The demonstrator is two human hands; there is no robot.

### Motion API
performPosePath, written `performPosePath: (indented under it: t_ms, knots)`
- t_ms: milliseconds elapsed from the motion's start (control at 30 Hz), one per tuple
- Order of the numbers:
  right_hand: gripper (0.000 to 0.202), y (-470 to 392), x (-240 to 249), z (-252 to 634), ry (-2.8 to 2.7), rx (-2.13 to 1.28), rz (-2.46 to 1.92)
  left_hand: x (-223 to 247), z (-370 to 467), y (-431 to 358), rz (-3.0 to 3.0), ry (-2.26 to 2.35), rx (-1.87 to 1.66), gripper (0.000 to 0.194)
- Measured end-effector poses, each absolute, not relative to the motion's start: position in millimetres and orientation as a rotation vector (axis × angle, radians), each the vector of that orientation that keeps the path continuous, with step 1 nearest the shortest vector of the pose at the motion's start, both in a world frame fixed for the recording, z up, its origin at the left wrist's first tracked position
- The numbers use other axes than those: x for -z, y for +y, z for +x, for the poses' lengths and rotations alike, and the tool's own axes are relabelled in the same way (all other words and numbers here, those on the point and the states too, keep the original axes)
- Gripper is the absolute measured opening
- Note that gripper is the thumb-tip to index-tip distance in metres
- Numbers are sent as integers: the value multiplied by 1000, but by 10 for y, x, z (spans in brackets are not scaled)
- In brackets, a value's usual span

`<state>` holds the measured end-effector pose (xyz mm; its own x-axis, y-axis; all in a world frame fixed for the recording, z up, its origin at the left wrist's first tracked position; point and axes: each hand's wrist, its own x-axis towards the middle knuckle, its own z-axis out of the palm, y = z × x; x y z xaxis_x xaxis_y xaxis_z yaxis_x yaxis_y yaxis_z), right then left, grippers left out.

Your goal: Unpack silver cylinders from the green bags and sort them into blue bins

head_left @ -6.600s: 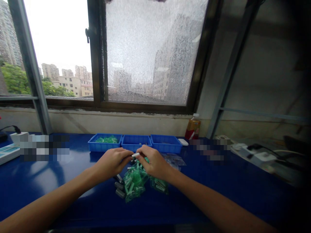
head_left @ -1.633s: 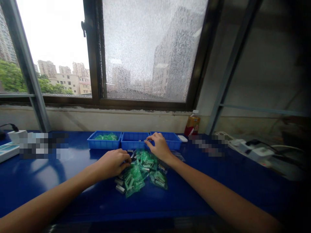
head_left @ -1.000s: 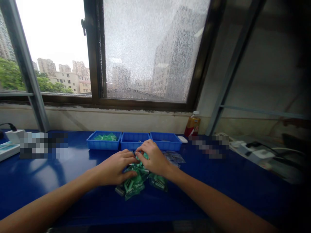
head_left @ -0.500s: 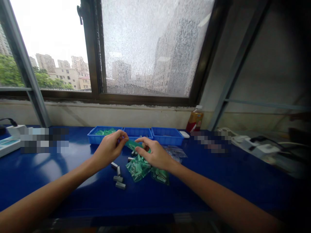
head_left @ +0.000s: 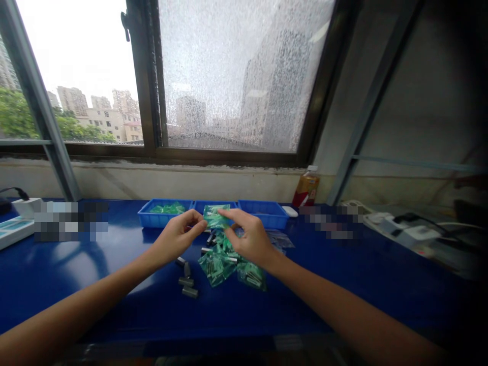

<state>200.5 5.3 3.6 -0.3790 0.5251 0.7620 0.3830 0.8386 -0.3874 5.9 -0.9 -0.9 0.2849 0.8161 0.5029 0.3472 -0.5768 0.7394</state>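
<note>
Between my two hands is a small green plastic bag (head_left: 215,215), raised above the table. My left hand (head_left: 182,230) is closed, pinching the bag's left edge. My right hand (head_left: 248,235) grips its right side, with the forefinger across the front and the thumb lower down. Below them lies a pile of green bags with small metal parts inside (head_left: 218,266), and another such bag (head_left: 251,277) is under my right wrist. Several loose metal pieces (head_left: 186,282) lie to the left of the pile.
Three blue trays stand in a row at the back; the left tray (head_left: 152,220) holds green bags, the right tray (head_left: 267,220) is partly hidden. Clear plastic bags (head_left: 281,238) lie right of the pile. A bottle (head_left: 306,188) stands by the wall. Power strips (head_left: 409,235) sit far right.
The green bag has been turned upright and spread flat toward me, slightly higher. My right hand has shifted a little right, its forefinger now over the bag. My left hand has moved slightly right.
</note>
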Motion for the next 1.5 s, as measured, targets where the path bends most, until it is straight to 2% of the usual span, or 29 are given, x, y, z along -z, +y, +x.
performPosePath:
  t_ms: [67, 200, 267, 433, 533, 633, 733, 833, 967, 1067, 1267, 1367, 1500]
  knots:
    - [30, -19, -54, 1977, -2042, -347, -579, 34, 62, 27, 1905, 963, -1329, 18]
    - [12, -59, -32, 1917, -2008, -652, -565, 16, 62, 24, 1807, 879, -1393, 32]
    - [15, -11, 5, 1896, -1875, -704, -649, -2, 59, 8, 1828, 883, -1374, 35]
    - [35, 140, 80, 1896, -1689, -851, -728, 8, 55, 10, 1837, 908, -1284, 23]
    - [22, 144, 71, 1907, -1759, -745, -821, 28, 58, 36, 1815, 926, -1270, 22]
    - [6, 88, 21, 1926, -1871, -385, -823, 28, 48, 60, 1776, 1054, -1345, 24]
    - [6, 38, -35, 1970, -1954, -42, -737, -9, 25, 55, 1548, 1134, -1285, 39]
    - [13, 30, -44, 2014, -2056, 87, -682, -49, 27, 15, 1341, 1025, -1034, 56]
    - [22, 52, 19, 2012, -2198, 133, -623, -32, 59, -5, 1488, 980, -1016, 37]
    - [21, 59, 52, 1982, -2236, 125, -622, -29, -10, 68, 1793, 1090, -1136, 26]
    - [16, 103, 47, 1989, -2203, 95, -751, -188, -529, 305, 2525, 1839, -1538, 16]
    - [13, 147, 55, 2009, -2247, 99, -786, -209, -777, 421, 2566, 2115, -1510, 15]
    - [11, 178, 47, 2032, -2329, 101, -827, -100, -940, 601, 2591, 2221, -1267, 14]
